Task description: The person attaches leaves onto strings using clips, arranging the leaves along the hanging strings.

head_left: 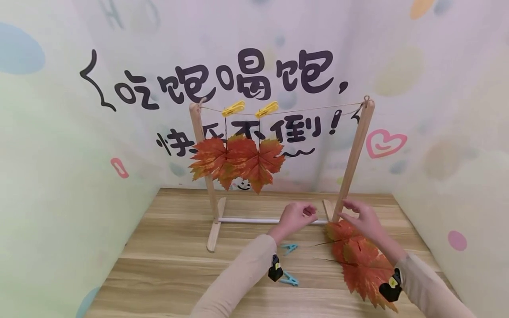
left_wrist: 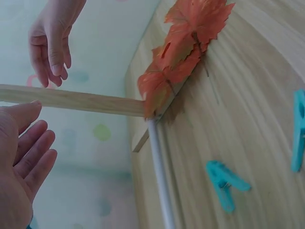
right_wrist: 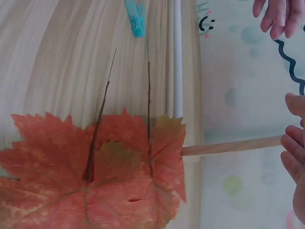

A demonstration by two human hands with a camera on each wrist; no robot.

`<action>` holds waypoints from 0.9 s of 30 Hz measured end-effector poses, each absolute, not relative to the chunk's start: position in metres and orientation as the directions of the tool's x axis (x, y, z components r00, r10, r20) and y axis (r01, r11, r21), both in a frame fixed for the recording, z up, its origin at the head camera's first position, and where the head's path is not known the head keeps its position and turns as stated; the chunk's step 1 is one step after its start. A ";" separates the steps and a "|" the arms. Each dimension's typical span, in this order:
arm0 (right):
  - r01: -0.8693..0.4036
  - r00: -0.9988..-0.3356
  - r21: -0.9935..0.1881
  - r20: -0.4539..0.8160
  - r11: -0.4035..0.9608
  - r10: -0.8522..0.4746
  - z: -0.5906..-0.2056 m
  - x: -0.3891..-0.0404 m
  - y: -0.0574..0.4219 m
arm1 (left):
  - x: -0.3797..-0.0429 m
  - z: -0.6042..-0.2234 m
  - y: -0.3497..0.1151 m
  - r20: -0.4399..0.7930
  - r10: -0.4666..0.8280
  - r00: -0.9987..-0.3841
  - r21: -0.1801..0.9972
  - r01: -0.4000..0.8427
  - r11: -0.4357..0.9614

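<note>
My left hand (head_left: 296,217) hovers over the bar of the wooden stand, fingers loosely bent and holding nothing. Beside the stand's right post (head_left: 355,154), my right hand (head_left: 362,217) is raised with thumb and fingers apart, also bare. Below it, orange-red maple leaves (head_left: 367,260) overlap on the table, their thin stems (right_wrist: 148,95) pointing left. Two more maple leaves (head_left: 258,163) hang from the string (head_left: 314,109), held by yellow clothespins (head_left: 267,108). Two blue clothespins (head_left: 290,248) lie on the table near my left forearm.
A white rod (head_left: 250,220) joins the feet of the stand's left post (head_left: 210,190) and right post. The wood-grain table (head_left: 167,265) meets a printed wall (head_left: 445,110) close behind the stand. Black camera mounts (head_left: 274,269) sit on both wrists.
</note>
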State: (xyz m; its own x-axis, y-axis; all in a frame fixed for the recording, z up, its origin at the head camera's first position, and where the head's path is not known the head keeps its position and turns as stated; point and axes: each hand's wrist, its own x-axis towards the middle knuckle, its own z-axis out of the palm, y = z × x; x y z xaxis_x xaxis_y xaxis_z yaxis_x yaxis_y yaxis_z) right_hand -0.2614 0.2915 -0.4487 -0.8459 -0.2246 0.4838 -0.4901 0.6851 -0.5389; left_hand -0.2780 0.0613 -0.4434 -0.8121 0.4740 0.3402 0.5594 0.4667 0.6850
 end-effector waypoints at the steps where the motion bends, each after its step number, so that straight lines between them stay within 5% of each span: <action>1: -0.479 -0.853 -0.550 0.474 0.685 -0.216 -0.451 -0.260 0.294 | -0.277 -0.447 0.063 0.338 0.481 -0.809 0.682 0.562 0.468; 27: -0.327 -0.925 -0.590 0.359 0.738 -0.123 -0.502 -0.233 0.333 | -0.246 -0.524 0.101 0.096 0.619 -0.779 0.736 0.474 0.483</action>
